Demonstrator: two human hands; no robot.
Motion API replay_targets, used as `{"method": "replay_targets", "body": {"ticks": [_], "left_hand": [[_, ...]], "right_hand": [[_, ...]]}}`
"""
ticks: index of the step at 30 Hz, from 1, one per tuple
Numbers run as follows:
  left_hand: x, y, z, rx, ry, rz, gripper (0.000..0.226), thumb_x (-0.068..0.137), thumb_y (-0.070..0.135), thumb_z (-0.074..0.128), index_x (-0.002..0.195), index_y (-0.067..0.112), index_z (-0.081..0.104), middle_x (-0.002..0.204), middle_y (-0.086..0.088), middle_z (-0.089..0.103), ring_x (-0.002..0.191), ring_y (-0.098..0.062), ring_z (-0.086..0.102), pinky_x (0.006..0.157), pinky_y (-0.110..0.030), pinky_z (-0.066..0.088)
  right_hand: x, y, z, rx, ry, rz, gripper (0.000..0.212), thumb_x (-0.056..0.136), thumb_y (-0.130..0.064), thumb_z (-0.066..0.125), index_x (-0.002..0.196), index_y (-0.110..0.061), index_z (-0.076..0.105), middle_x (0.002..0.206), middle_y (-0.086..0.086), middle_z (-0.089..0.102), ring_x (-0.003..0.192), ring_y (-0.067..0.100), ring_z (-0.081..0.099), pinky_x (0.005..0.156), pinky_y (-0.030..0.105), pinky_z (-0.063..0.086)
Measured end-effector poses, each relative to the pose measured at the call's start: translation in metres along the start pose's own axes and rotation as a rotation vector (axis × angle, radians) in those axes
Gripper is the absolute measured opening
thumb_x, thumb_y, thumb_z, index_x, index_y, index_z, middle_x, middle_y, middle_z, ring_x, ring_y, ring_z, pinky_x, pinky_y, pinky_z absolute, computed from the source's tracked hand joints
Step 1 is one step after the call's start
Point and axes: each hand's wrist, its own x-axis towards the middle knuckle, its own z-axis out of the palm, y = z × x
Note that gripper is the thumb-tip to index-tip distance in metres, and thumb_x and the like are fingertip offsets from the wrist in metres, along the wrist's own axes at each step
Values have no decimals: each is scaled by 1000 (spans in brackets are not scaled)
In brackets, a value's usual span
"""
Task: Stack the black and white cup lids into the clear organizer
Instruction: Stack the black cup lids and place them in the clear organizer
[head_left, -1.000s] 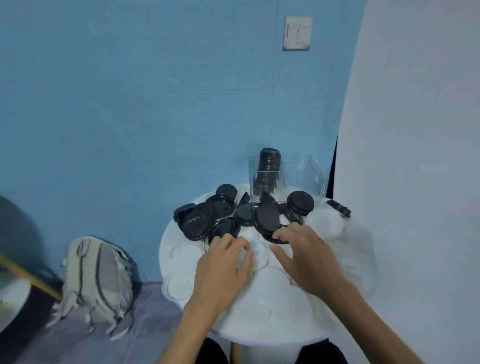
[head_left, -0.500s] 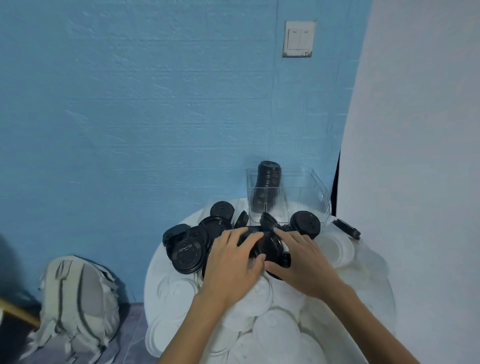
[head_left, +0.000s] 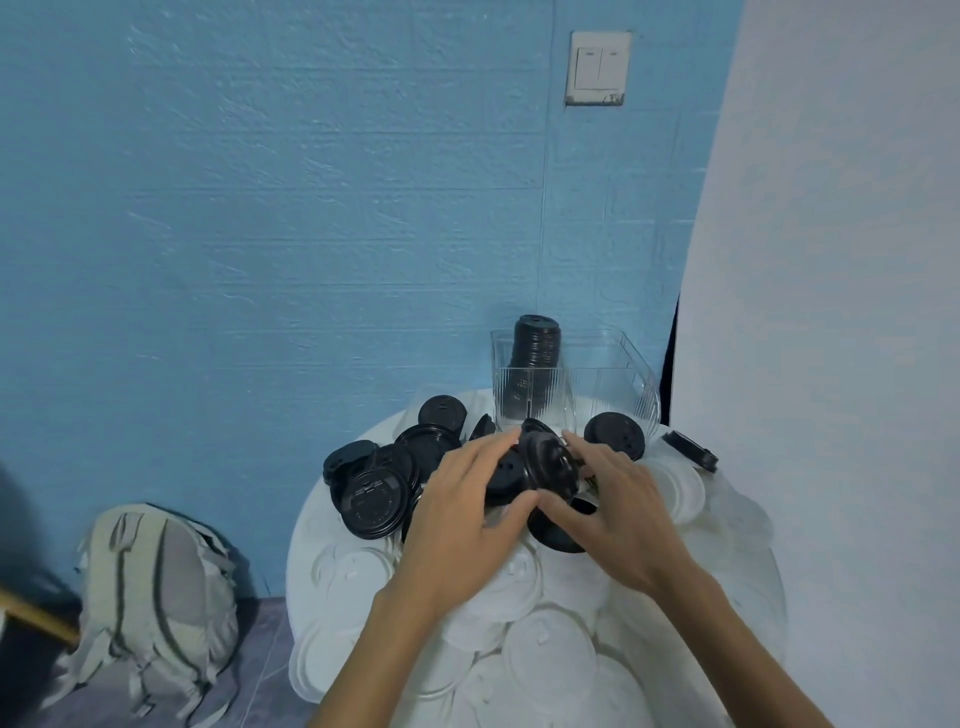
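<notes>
This looks like a plain room in a home or small private space, not a shop or workshop. A blue textured wall (head_left: 311, 208) carries a white double light switch (head_left: 597, 67), and a white wall (head_left: 841, 312) meets it at the right. A grey backpack (head_left: 156, 608) slumps on the tiled floor (head_left: 260, 691) against the blue wall, just beside the left edge of a small round white worktop (head_left: 304, 551).

Black lids (head_left: 546, 462): plastic with a slight sheen. White lids (head_left: 550, 660): matt plastic. Organizer (head_left: 608, 395): clear, ribbed, glossy plastic. Wall (head_left: 311, 234): rough, blue, textured. Backpack (head_left: 156, 597): soft grey cloth. Switch (head_left: 599, 67): smooth plastic.
</notes>
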Motion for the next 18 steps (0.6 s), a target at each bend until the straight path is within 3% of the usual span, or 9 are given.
{"method": "replay_targets", "body": {"ticks": [2,5,8,10,12,14,18], "left_hand": [[-1,7,-7,-118,-25,-9,62,97,49,63,152,44,36,149,32,39,142,5,32,116,-22,30],[-2,10,-17,-163,-86,-7,71,92,48,71,152,48,34,149,31,41,144,1,35,117,-27,34],[-6,6,-20,-21,-126,24,85,81,55,76,154,48,31,148,34,39,141,5,34,113,-18,33],[-10,5,-15,46,-132,24,87,77,60,67,154,47,30,146,33,39,137,8,34,110,-15,35],[-12,5,-9,98,-133,12,86,73,53,57,155,45,31,145,31,40,133,10,34,109,-19,38],[-15,4,-4,133,-124,-16,85,75,45,60,156,44,31,144,28,40,131,8,35,109,-20,38],[-24,-3,0,98,-71,-96,85,78,62,68,154,42,35,140,28,44,130,8,36,102,-2,27]], "right_hand": [[-2,-5,-6,139,-26,7,74,81,-71,53,146,-36,48,116,-27,56,108,-4,52,105,33,41],[-4,-8,-10,280,-83,19,69,78,-64,65,141,-37,55,113,-25,58,108,-2,54,102,34,47],[-7,-9,-9,294,-71,-14,75,68,-61,72,137,-34,58,114,-22,58,107,4,58,98,31,50],[-9,-15,-7,269,-85,-54,75,64,-58,77,134,-37,59,113,-23,57,106,2,59,91,23,49],[-12,-20,-2,288,-93,-73,71,61,-56,83,128,-44,61,110,-23,57,105,2,59,86,21,50],[-15,-23,3,337,-88,-78,68,59,-55,84,122,-50,61,105,-21,58,101,4,60,83,21,51],[-12,-11,-2,451,-101,17,72,63,-42,93,128,-44,61,111,-22,63,99,2,62,82,20,51]]}}
